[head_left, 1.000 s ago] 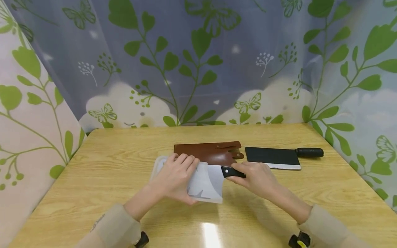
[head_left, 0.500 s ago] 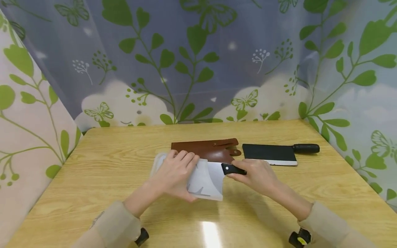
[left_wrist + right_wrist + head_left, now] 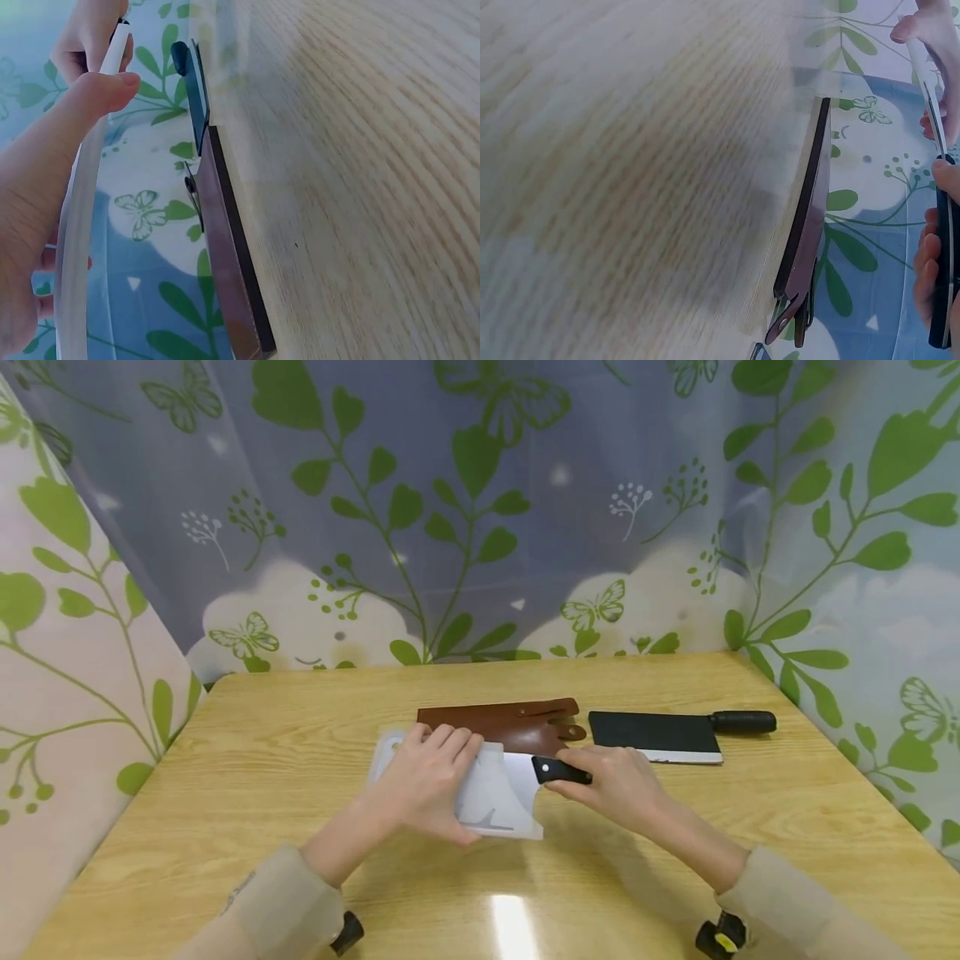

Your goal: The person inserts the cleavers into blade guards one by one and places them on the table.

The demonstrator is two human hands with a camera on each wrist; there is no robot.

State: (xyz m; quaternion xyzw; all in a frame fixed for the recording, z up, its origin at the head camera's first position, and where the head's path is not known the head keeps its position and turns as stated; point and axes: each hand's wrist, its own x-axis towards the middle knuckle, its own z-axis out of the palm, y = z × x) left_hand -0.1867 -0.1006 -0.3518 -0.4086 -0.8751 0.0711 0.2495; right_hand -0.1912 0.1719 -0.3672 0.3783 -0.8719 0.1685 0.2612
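My left hand (image 3: 427,785) grips a whitish translucent blade cover (image 3: 487,793), thumb on the near side and fingers over the far side. In the left wrist view the cover (image 3: 79,240) shows edge-on, held above the table. Most of a cleaver's blade (image 3: 522,771) lies inside it; a strip of bare metal shows by the handle. With my right hand (image 3: 622,785) I hold the cleaver's black riveted handle (image 3: 551,769), thumb and fingers around it. In the right wrist view, the handle (image 3: 945,255) lines up with the cover (image 3: 922,60).
Behind the hands lies a brown leather sheath (image 3: 480,723) with snap straps on the wood-grain table (image 3: 285,735). To its right is a second cleaver (image 3: 660,735), black-bladed with a pale edge, its handle pointing right. A leaf-patterned curtain (image 3: 555,543) hangs behind.
The cleaver has slid a little deeper into the cover, so less bare blade shows beside the handle. Both hands keep their grips. The head view has shifted slightly.
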